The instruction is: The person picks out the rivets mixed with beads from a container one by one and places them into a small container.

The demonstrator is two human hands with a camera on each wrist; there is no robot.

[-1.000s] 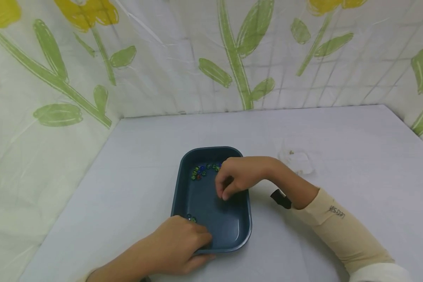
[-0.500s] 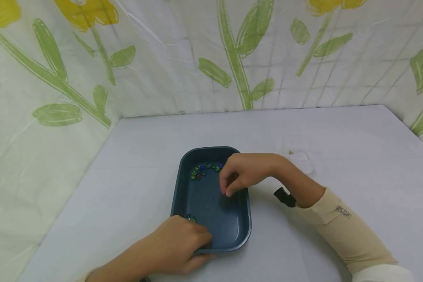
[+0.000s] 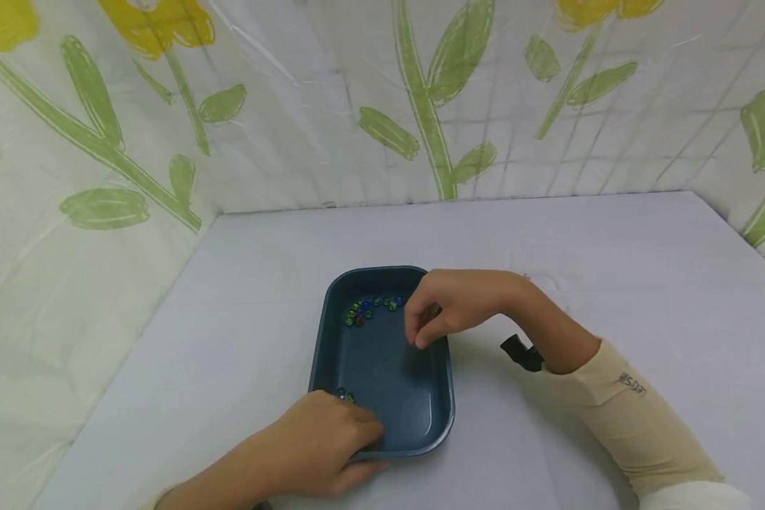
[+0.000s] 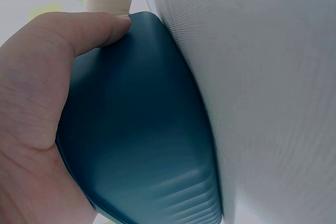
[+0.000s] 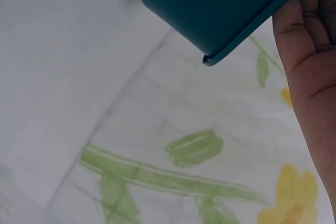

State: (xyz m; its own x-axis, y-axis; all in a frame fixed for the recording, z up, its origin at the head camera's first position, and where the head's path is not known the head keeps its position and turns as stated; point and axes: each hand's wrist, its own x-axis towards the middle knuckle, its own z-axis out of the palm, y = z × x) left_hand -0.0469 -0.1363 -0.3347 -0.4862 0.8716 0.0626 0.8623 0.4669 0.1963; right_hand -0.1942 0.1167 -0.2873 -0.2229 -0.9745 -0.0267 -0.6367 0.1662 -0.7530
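Observation:
A dark blue rectangular tray (image 3: 382, 375) lies on the table. Glass marbles (image 3: 365, 305) cluster at its far end, and a few more marbles (image 3: 349, 397) sit by the near left corner. My left hand (image 3: 328, 443) grips that near corner, fingers inside the wall and thumb outside; the left wrist view shows the thumb against the tray's outer wall (image 4: 142, 119). Above the tray's right half hovers my right hand (image 3: 449, 308), fingers bent down and thumb tip close to the index tip. Whether anything is between those tips is hidden. In the right wrist view the fingertips disappear behind the tray (image 5: 220, 14).
White cloth covers the table (image 3: 261, 283). Behind the right wrist lies a faint, pale, thin object (image 3: 551, 283), partly hidden. A black piece (image 3: 521, 354) sticks out under the right wrist. A flower-painted curtain (image 3: 319, 106) hangs along the back and left.
My right hand has risen slightly and drifted right and away, its fingers still bent down. The left hand, the tray and the visible marbles stay where they were.

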